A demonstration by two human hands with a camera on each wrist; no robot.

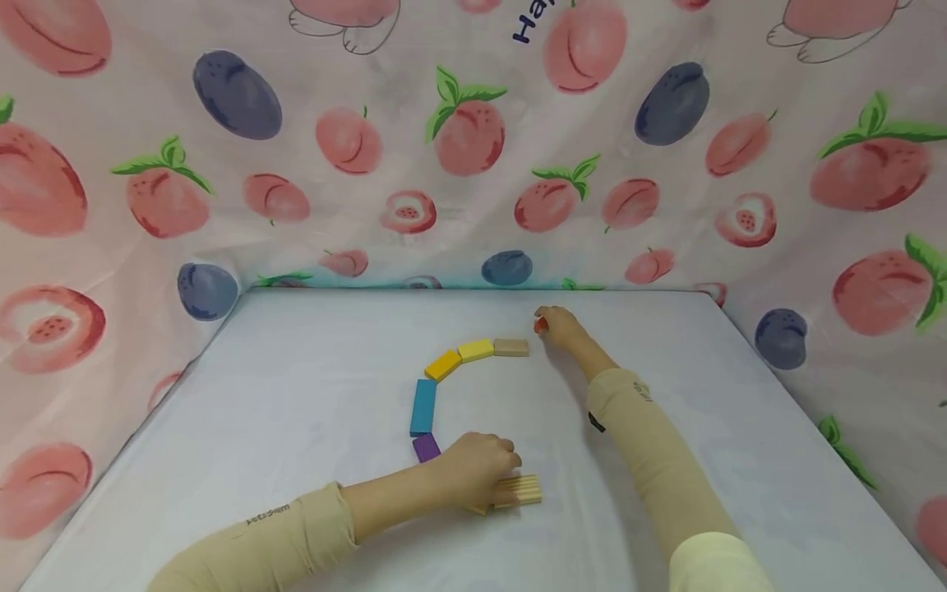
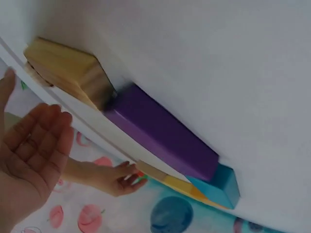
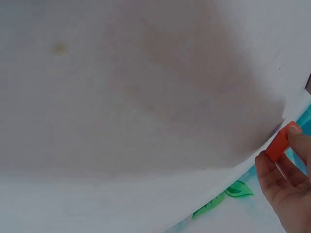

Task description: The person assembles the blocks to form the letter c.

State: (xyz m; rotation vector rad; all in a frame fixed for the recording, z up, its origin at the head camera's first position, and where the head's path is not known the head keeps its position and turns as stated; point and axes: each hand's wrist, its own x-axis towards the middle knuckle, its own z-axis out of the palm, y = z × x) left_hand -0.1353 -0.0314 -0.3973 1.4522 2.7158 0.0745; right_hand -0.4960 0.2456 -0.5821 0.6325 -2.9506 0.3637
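Observation:
At the back of the table my right hand [image 1: 561, 330] pinches a small orange-red block [image 3: 279, 143] between thumb and fingertips, just right of a plain wooden block [image 1: 511, 348]. My left hand [image 1: 473, 470] hovers by the near end of a curved row of blocks, its fingers loosely extended and holding nothing. Beside its fingertips lies a grooved wooden block [image 1: 527, 489]. A second plain wooden block [image 2: 68, 70], partly covered by the hand in the head view, meets the purple block [image 2: 163, 133].
The row bends on through a blue block [image 1: 423, 407], an orange-yellow block [image 1: 443, 366] and a yellow block [image 1: 476, 350]. All lie on a white tabletop [image 1: 311, 370]. A fruit-printed cloth [image 1: 407, 164] hangs behind and along the sides.

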